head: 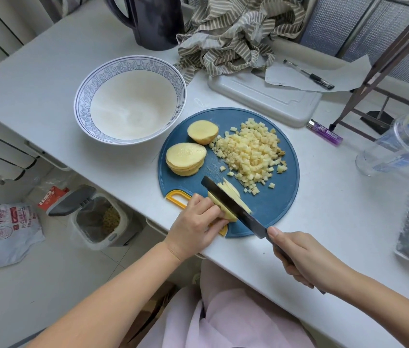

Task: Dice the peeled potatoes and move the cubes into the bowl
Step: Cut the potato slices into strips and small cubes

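A white counter (47, 71) carries a round blue cutting board (273, 204) at its front edge, with the empty bowl (83, 106) just beside it. The left hand (198, 222) curls its fingers over a potato piece (228, 216) to pin it. The right hand (301, 257) grips the cleaver (228, 199), whose blade runs close beside those fingers. If the wet potato slips, the blade could nick them. The heaped cubes (251, 154) could also scatter off the board.

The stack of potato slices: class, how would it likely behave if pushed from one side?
The stack of potato slices would probably shear, since its layers sit slightly offset. Cut faces look moist, so slices may slide on the blue cutting board. Lying flat, they should not roll.
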Demonstrator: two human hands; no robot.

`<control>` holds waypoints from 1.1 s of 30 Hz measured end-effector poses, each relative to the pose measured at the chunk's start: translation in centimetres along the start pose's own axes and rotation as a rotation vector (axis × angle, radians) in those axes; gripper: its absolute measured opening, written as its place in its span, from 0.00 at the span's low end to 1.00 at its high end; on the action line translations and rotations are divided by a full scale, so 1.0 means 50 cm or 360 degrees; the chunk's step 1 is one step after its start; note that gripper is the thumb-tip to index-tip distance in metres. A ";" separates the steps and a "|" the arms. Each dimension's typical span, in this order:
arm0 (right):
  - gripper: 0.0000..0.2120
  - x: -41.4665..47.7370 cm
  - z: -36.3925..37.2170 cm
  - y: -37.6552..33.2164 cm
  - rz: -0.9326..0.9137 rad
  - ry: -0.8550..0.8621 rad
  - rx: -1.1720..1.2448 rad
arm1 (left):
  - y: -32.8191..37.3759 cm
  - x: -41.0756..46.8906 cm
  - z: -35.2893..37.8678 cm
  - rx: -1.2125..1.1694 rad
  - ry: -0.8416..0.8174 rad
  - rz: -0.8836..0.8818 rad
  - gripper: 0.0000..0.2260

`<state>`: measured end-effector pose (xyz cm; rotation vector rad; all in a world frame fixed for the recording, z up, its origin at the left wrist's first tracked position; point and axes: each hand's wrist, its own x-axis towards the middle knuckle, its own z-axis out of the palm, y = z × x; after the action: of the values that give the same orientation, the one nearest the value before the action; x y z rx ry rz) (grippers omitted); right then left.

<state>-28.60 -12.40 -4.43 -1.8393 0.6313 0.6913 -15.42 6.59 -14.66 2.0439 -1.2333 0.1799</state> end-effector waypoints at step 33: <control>0.35 0.058 0.034 0.011 -0.0096 0.0076 -0.0240 | -0.001 -0.006 0.004 0.0086 0.0007 0.0006 0.07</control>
<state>-27.25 -11.31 -7.36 -2.0108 0.5646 0.6720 -15.56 6.68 -14.96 2.0862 -1.2423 0.2215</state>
